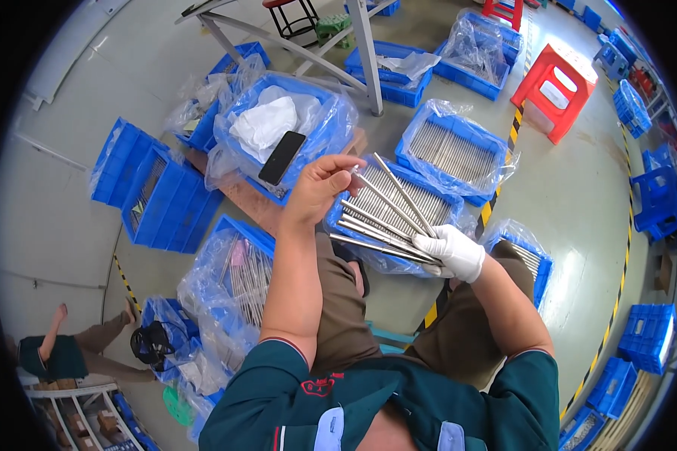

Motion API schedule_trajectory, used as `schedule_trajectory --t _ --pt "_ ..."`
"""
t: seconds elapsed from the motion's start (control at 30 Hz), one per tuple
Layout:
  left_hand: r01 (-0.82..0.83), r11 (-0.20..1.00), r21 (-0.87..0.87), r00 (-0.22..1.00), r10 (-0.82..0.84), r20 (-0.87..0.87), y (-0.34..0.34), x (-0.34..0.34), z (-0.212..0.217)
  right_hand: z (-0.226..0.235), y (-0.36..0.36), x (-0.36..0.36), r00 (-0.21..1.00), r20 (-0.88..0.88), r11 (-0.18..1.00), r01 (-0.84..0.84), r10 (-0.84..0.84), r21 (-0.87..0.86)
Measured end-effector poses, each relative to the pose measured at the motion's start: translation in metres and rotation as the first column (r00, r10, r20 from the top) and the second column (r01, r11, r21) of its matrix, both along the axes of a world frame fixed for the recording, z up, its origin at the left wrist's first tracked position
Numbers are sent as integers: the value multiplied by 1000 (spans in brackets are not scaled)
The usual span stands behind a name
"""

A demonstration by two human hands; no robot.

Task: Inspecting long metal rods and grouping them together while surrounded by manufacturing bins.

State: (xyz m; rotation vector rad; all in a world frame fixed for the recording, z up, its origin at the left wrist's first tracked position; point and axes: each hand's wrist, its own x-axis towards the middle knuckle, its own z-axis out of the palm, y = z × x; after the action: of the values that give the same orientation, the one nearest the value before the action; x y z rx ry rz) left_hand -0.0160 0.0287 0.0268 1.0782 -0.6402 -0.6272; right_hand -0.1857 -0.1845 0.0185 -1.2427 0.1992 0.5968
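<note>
My bare left hand (322, 188) is closed in a pinch at the upper end of a slim metal rod (390, 201). The other end of that rod runs into my right hand (459, 254), which wears a white glove. Wrapped round a fanned bundle of several shiny metal rods (372, 231), the gloved fingers hold them by their lower right ends. Some of the rods look threaded or ribbed along part of their length. Under the bundle stands a blue crate lined with clear plastic, packed with rows of similar rods (384, 188).
A second blue crate of rods (455, 154) stands behind. A black smartphone (282, 158) rests on a bag-lined crate at the left, with white plastic (263, 124) inside. More rods (250, 286) lie lower left. A red stool (555, 90) and a table leg (366, 60) stand farther off.
</note>
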Motion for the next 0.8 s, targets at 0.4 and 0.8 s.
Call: schedule_trajectory --t 0.4,0.8 --pt "30 998 -62 999 -32 -36 2 1 -2 -3 -4 2 997 -32 965 -60 71 255" --pt "367 929 48 918 -353 -183 -23 -18 -17 -5 -1 3 993 -31 944 -102 118 315"
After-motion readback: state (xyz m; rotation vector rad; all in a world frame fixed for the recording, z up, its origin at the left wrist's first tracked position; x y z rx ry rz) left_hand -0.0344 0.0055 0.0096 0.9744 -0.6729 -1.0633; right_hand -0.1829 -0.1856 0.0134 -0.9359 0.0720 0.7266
